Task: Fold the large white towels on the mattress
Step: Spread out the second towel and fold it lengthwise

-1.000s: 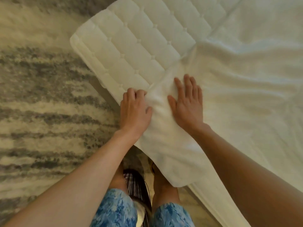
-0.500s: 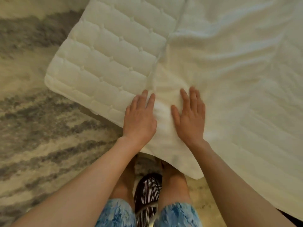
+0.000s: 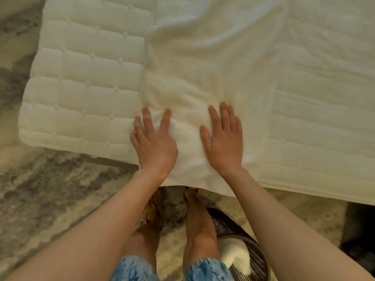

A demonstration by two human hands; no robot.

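Observation:
A large white towel (image 3: 211, 63) lies spread over the quilted white mattress (image 3: 85, 78), its near end hanging over the mattress's front edge. My left hand (image 3: 155, 142) lies flat on the towel's left edge with fingers spread. My right hand (image 3: 225, 138) presses palm down on the towel a hand's width to the right, fingers straight. Both hands sit near the front edge of the mattress. The cloth between them is slightly bunched.
A grey and cream patterned rug (image 3: 40, 199) covers the floor left of and in front of the mattress. My legs and feet (image 3: 194, 220) stand at the mattress edge. A dark ribbed basket (image 3: 239, 246) holding white cloth stands by my right foot.
The view has swung so the mattress edge now runs level. Both hands have spread apart on the towel, the left moving onto its left edge, the right sliding right.

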